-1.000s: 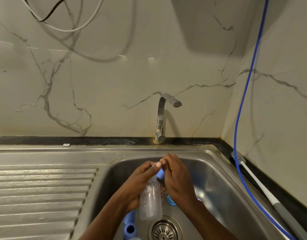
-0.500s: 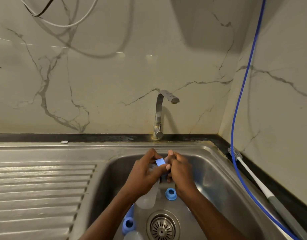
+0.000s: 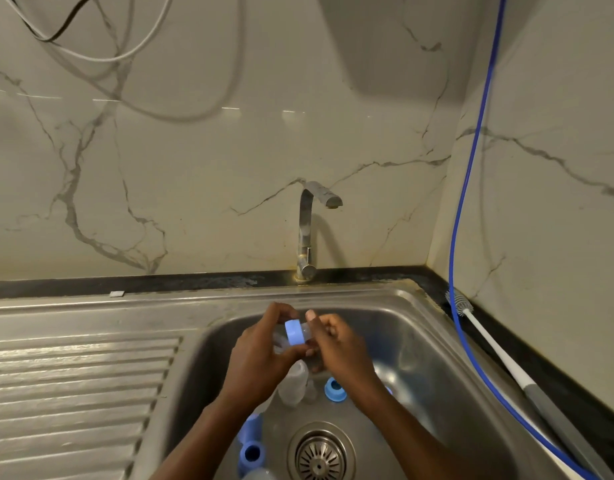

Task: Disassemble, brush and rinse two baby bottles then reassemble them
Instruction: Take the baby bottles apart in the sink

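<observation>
Over the sink basin [image 3: 419, 341], my left hand [image 3: 260, 358] grips a clear baby bottle [image 3: 293, 382] whose rounded base shows below my palm. A blue collar ring [image 3: 293, 332] sits at the bottle's upper end between the fingertips of both hands. My right hand [image 3: 340, 344] pinches the clear part just right of that ring. Whether the ring is threaded on or off is hidden by my fingers. A loose blue ring [image 3: 335, 389] lies on the sink floor. Another blue part [image 3: 251, 448] and the top of a second clear bottle [image 3: 260, 474] lie at the lower left.
The drain strainer [image 3: 319, 457] is below my hands and the faucet [image 3: 307, 233] stands behind them, not running. A bottle brush [image 3: 461, 303] with a long white handle lies on the dark counter at right, beside a hanging blue hose [image 3: 464, 202]. A ribbed drainboard [image 3: 73, 375] is to the left.
Both hands have risen with the bottle toward the back of the sink. The blue ring has turned and shows more between my fingers.
</observation>
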Demonstrator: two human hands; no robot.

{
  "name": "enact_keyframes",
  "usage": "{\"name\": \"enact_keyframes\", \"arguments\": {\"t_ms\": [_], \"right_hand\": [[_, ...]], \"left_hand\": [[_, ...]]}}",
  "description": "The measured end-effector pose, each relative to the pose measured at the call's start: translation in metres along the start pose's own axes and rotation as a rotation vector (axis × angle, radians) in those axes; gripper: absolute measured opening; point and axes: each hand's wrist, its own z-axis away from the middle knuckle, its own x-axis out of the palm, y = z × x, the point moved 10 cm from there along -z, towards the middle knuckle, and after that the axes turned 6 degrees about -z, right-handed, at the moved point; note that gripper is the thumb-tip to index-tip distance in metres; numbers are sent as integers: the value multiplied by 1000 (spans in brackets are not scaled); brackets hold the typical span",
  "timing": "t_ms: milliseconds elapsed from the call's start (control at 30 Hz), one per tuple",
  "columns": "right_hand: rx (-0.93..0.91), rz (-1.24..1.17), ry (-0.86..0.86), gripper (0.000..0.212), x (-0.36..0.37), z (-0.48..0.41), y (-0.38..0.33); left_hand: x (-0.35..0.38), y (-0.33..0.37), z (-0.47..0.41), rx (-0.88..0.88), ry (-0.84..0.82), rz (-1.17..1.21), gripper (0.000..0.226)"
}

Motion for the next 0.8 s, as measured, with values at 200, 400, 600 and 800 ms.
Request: {"name": "enact_keyframes", "arguments": {"t_ms": [200,400,600,800], "right_hand": [[-101,245,50,35,-4,-2,-6],[-335,502,67,26,-4,-4,-19],[-155,41,272,29,-17,0,-24],[379,-305,98,42,8,2,21]], "left_hand": [[11,6,2,24,-64,-11,45],[15,18,3,27,-88,-124,31],[-7,40,1,97,110,-95,42],[-3,34,5,169,85,-144,44]]}}
